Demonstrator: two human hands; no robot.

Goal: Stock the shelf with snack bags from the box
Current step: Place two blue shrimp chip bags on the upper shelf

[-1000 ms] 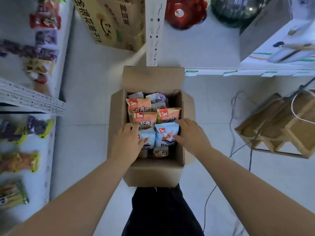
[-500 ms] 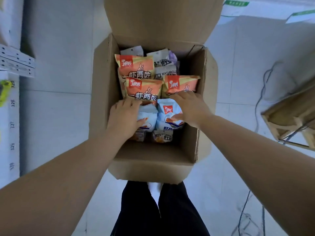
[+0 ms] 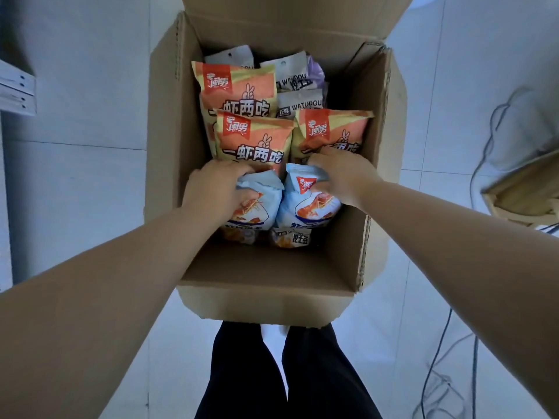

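An open cardboard box (image 3: pixel 169 122) stands on the floor between my arms, packed with snack bags. My left hand (image 3: pixel 211 189) grips the top of the left pale blue shrimp bag (image 3: pixel 257 210), fingers curled over its upper edge. My right hand (image 3: pixel 341 173) grips the top of the right pale blue shrimp bag (image 3: pixel 308 204). Behind them stand orange bags (image 3: pixel 251 140), and white and purple bags (image 3: pixel 296 83) at the box's far end. Small bags (image 3: pixel 290 237) lie under the blue ones. The shelf's white edge (image 3: pixel 16 89) shows at far left.
The box's flaps are folded out; the far flap (image 3: pixel 287 13) stands up. A wooden frame (image 3: pixel 526 189) and loose cables (image 3: pixel 435 367) lie on the tiled floor at right. My legs in dark trousers (image 3: pixel 272 373) stand just behind the box.
My head has come down closer over the box. Both hands went from resting on the bags to closing on the tops of the two blue bags, crumpling them.
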